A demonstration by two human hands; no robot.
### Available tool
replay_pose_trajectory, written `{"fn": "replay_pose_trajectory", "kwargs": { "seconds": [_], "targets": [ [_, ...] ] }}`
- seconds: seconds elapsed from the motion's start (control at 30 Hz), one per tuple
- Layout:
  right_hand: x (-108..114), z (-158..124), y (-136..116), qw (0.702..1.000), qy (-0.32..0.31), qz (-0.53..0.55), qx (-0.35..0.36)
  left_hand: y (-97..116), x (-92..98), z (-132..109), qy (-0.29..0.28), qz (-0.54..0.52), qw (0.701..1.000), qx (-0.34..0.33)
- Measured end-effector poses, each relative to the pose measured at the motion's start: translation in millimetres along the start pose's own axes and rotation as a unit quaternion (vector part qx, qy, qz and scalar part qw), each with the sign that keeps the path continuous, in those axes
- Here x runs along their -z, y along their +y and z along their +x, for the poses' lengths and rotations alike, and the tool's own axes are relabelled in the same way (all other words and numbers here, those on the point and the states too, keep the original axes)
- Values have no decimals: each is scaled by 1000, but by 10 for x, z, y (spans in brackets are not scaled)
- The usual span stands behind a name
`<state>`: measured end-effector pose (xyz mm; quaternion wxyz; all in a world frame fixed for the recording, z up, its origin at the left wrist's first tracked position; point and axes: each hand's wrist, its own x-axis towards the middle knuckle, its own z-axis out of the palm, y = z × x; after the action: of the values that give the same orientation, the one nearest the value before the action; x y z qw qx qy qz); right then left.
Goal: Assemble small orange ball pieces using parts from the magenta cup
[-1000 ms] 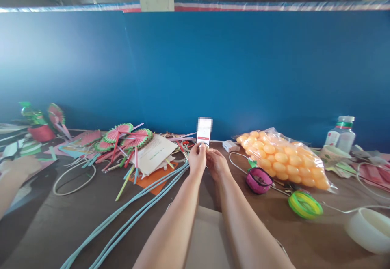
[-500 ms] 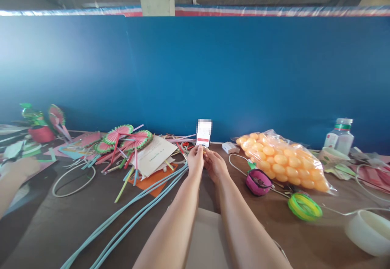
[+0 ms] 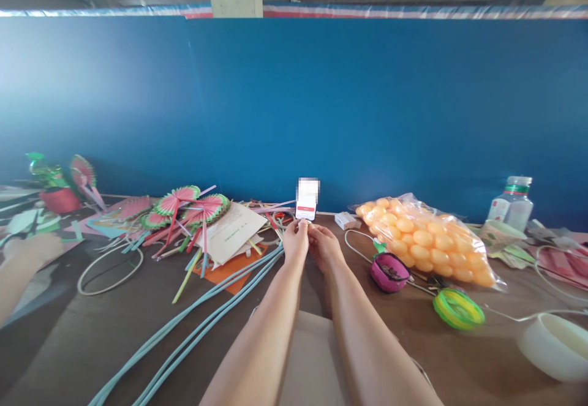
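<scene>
Both arms reach straight forward, and the hands meet at the far side of the brown table. My left hand (image 3: 295, 242) is closed, its thumb and fingertips pressed together. Touching or almost touching it, my right hand (image 3: 325, 247) has its fingers curled inward in a pinch. Whatever sits between the fingertips is too small to make out. Just beyond them a phone (image 3: 305, 207) stands upright with a lit white screen, partly blurred out. A bundle of light-blue tubes (image 3: 202, 314) runs past my left wrist.
Left of my hands lie pink-and-green paper fans (image 3: 206, 210), a white sheet (image 3: 232, 234) and an orange sheet (image 3: 239, 280). On the right are a bag of orange balls (image 3: 427, 240), a purple pouch (image 3: 389, 272), green-yellow rings (image 3: 458, 309) and a white bowl (image 3: 554, 345). Another person's hand (image 3: 34, 253) is at far left.
The whole view has shifted very slightly. My hands stay together below the phone, with only a small shift of the fingers. The other person's hand at far left has moved a little.
</scene>
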<state>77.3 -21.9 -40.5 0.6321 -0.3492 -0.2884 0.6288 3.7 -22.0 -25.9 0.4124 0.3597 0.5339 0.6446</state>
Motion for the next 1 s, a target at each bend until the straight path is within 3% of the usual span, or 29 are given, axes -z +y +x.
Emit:
{"fn": "replay_pose_trajectory", "kwargs": {
  "seconds": [0.23, 0.53, 0.77, 1.0],
  "targets": [
    [-40, -68, -41, 999, -1, 48, 24, -100, -49, 55, -85, -171, 980, 54],
    [-53, -77, -73, 998, 34, 52, 10, -115, -48, 69, -95, -218, 969, 72],
    [-58, -76, -30, 994, 18, -62, 85, -166, -50, 112, -96, -239, 963, 75],
    [-18, -44, 48, 959, 54, -200, 195, -164, -41, 117, -83, -208, 973, 63]
  ]
}}
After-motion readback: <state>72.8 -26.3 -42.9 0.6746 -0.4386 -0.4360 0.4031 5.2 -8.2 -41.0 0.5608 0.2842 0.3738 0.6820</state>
